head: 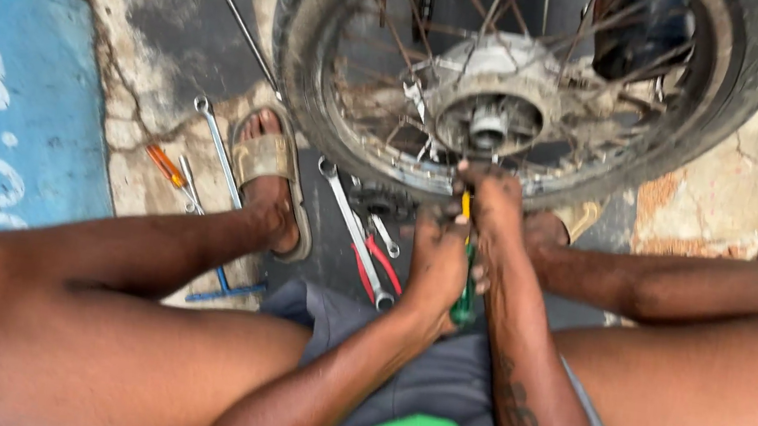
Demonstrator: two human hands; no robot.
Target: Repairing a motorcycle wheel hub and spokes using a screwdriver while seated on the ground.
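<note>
Soft even daylight, faint shadows, slight motion blur throughout.

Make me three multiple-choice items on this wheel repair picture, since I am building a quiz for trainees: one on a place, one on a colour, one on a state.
1. Where do the red-handled pliers lie?
A. On the ground beside a spanner, below the wheel
B. Hung on the spokes
C. On the blue painted floor

2. What colour is the handle of the screwdriver in the hands?
A. Orange
B. Green
C. White

3. How is that screwdriver held?
A. Lying loose on the ground
B. By one hand only
C. By both hands, tip up at the rim

Answers:
1 A: they rest next to the spanner by the left hand.
2 B: green shows below the left hand.
3 C: the left hand grips the handle, and the right hand grips near the tip.
</note>
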